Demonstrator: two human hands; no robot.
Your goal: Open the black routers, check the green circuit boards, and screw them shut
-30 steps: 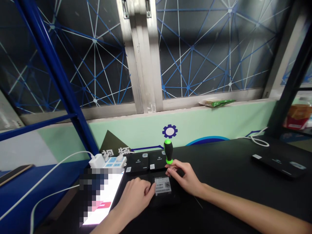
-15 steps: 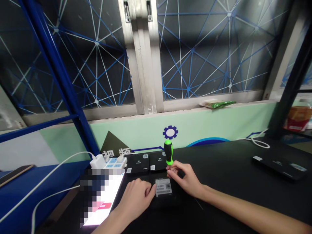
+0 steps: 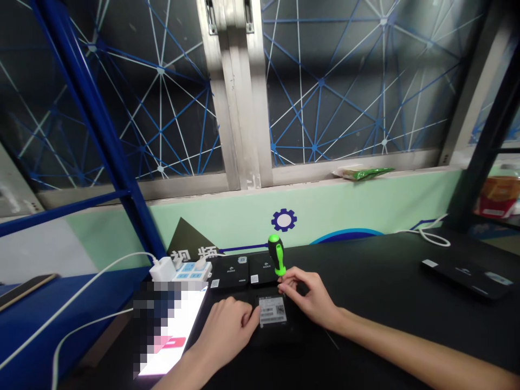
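A black box point(image 3: 274, 333) with a white label and QR code on its top face lies on the dark table. My left hand point(image 3: 231, 330) rests at the box's left side, fingers curled and thumb against the label's edge; how its fingertips grip the box is hidden. With fingers and thumb pinched, my right hand point(image 3: 306, 292) holds a green and black screwdriver point(image 3: 277, 254) low on its shaft, at the box's far right corner. The screwdriver's handle points up and leans left. Its tip is hidden by my fingers.
Two similar black boxes point(image 3: 230, 272) lie behind, near the wall. A lit screen point(image 3: 179, 330), partly pixelated, is at the left, with a white power strip point(image 3: 193, 271) and cables beyond it. Another black box point(image 3: 467, 279) lies far right, near a white cable point(image 3: 430, 236).
The screwdriver's handle has tipped a little to the left and turned, showing more of its green side. Both hands stay almost where they were.
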